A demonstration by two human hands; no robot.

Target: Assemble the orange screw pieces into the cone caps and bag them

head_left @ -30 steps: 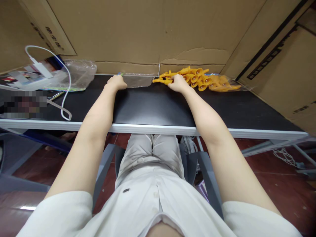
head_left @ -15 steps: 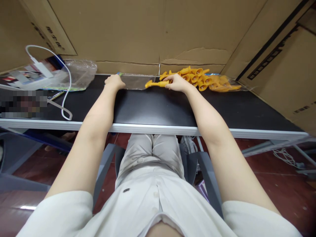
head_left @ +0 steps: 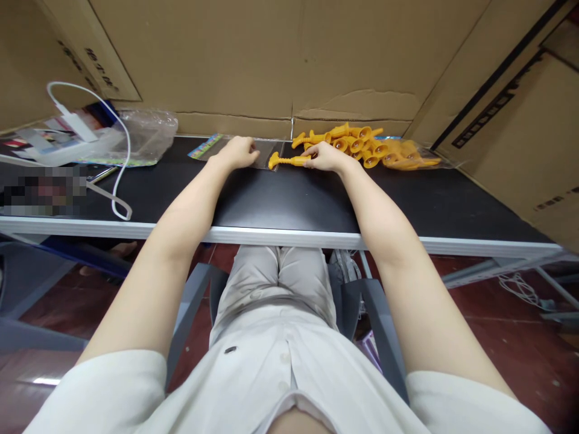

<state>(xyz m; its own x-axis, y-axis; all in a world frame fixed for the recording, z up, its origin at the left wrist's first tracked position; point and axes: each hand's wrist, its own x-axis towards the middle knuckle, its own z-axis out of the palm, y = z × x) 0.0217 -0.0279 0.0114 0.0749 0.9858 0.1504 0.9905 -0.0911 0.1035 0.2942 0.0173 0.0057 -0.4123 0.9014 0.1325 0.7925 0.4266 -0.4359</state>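
My left hand (head_left: 239,152) lies on a clear plastic bag (head_left: 268,150) with a colourful printed strip at its left end. Its fingers are curled closed at the film; their tips are hidden. My right hand (head_left: 326,157) pinches a yellow plastic hammer-shaped piece (head_left: 289,160) by its thick right end. The twisted shaft and knobbed head of this piece point left, and the head overlaps the bag's right end. Just behind my right hand is a pile of similar yellow pieces (head_left: 357,144), several showing hollow flared ends.
More yellow pieces lie in a clear bag (head_left: 409,154) at the right. On the left are crumpled plastic packaging (head_left: 158,129), a white cable (head_left: 129,144) and assorted small items. Cardboard (head_left: 253,54) walls the back of the black table (head_left: 284,202).
My left hand has slid right along the bag, uncovering its printed strip. My right hand has shifted slightly, and the yellow piece has come a little nearer to me.
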